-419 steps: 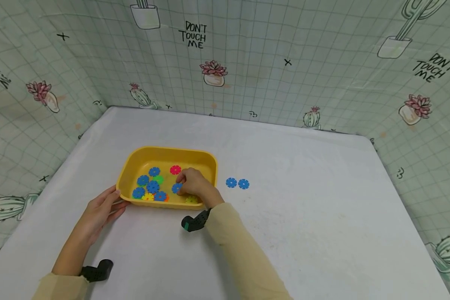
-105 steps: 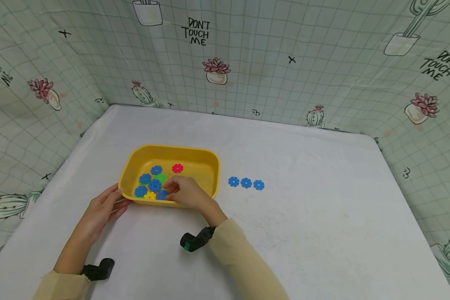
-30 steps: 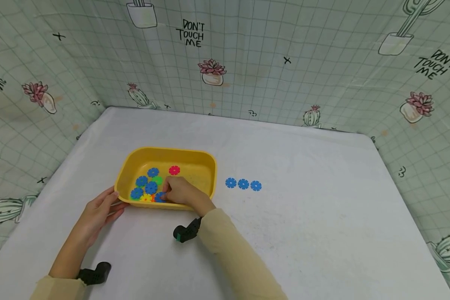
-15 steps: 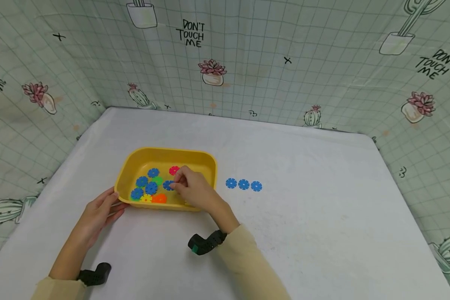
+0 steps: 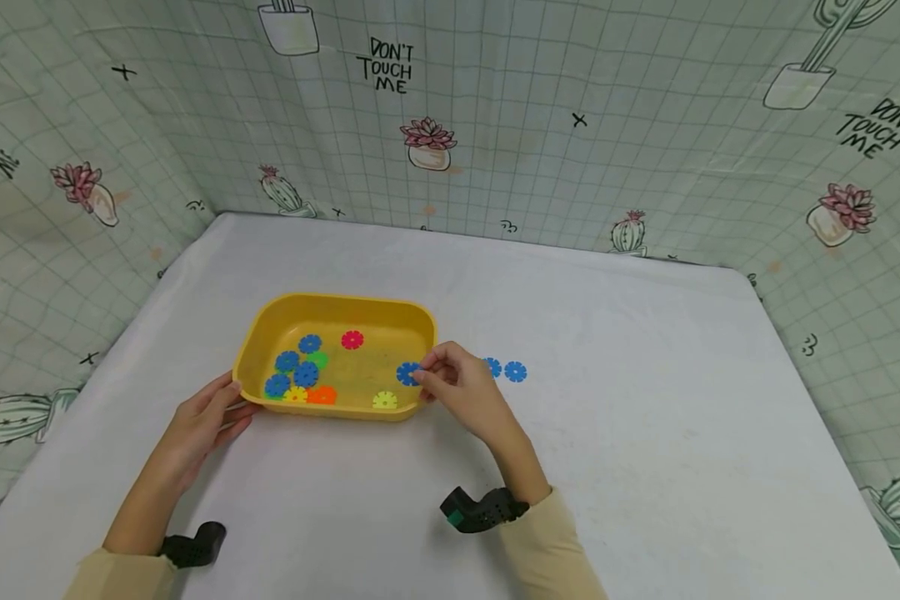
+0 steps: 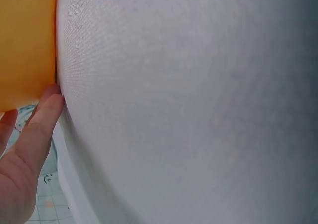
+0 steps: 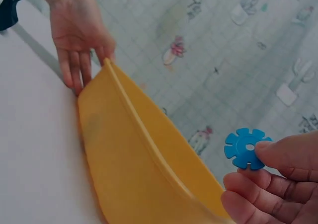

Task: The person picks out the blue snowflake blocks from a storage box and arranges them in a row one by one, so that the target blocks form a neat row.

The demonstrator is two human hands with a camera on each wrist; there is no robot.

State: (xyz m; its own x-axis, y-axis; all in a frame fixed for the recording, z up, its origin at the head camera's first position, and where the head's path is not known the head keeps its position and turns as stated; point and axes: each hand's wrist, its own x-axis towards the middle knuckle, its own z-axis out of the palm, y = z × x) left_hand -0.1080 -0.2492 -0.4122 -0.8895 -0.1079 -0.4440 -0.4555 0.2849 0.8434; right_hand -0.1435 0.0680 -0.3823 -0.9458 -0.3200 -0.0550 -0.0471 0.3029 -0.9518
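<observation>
Between the thumb and fingers of my right hand (image 5: 468,392) is a blue snowflake disc (image 7: 243,147), a notched plastic building piece with a central hole. In the head view it hangs over the right end of the yellow tray (image 5: 337,302). My left hand (image 5: 202,425) touches the tray's near left corner, thumb at the rim and straight fingers against the outer wall. Inside lie several blue discs (image 5: 305,374), a red disc (image 5: 352,340), a green disc (image 5: 317,360), yellow discs (image 5: 385,400) and orange (image 5: 322,395).
Right of the tray, blue discs (image 5: 516,372) lie in a row on the white tabletop (image 5: 630,417); my right hand hides the row's left end. Behind the table hangs a patterned grid cloth (image 5: 510,150).
The row outside the tray grew from two blue discs to three. My right hand lifted another from atop the orange pieces and moved right with it. My left hand stayed at the corner.
</observation>
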